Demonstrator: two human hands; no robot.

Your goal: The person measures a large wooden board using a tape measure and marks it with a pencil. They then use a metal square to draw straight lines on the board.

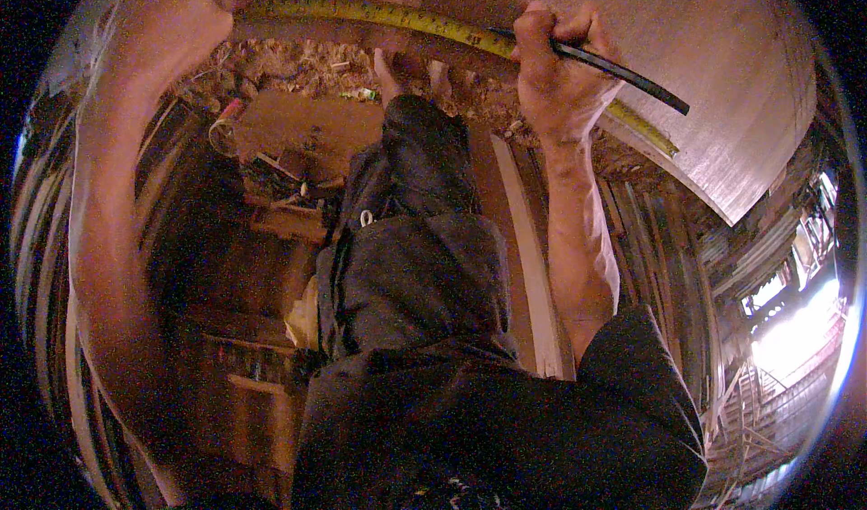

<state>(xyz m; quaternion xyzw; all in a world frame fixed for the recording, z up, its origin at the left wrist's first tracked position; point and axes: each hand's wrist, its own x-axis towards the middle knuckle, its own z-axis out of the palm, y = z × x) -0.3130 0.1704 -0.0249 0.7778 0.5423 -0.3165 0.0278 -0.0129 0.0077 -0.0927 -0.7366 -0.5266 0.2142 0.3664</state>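
Observation:
A yellow measuring tape (388,15) stretches along the edge of a large pale board (713,50) at the top of the view. Its left end is pinched by my left hand (185,23), whose fingers are partly hidden at the upper left. Farther right, my right hand (564,77) is closed over the tape, and a yellow length of it shows again beyond the wrist. Also in the right fist is a long, thin, dark stick (632,77), slanting down to the right. Its exact kind does not show.
Beneath the board, wood shavings (298,63) cover the ground around my bare foot (391,69). A brown flat board (307,126) lies left of my leg. A long plank (524,248) stands right of it. Upright strips of wood (641,248) line the right side.

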